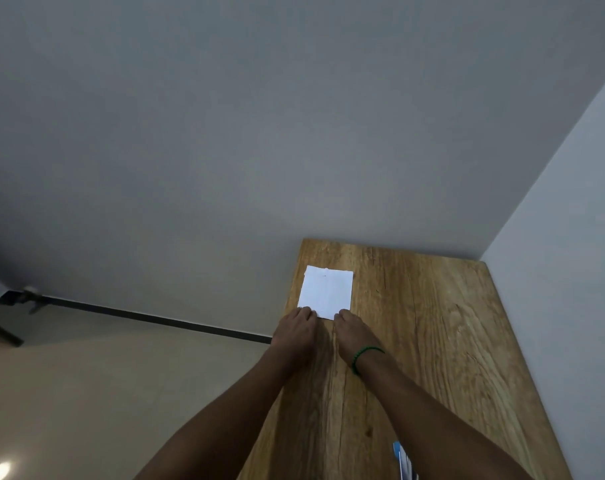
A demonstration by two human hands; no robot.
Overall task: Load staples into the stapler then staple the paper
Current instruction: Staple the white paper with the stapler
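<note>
A small white sheaf of paper (327, 291) lies flat near the far left corner of the wooden table (432, 341). My left hand (296, 332) rests on the table with its fingertips on the paper's near left corner. My right hand (353, 332), with a green bead bracelet on the wrist, touches the near right corner. Both hands lie palm down, and whether the fingers pinch the paper's edge cannot be seen. No stapler can be made out; a blue and white object (401, 459) pokes out beside my right forearm at the bottom edge.
The table runs along a white wall (571, 237) on its right and ends at a grey wall at the back. Its left edge drops off to a beige floor (86, 393) with a dark skirting line.
</note>
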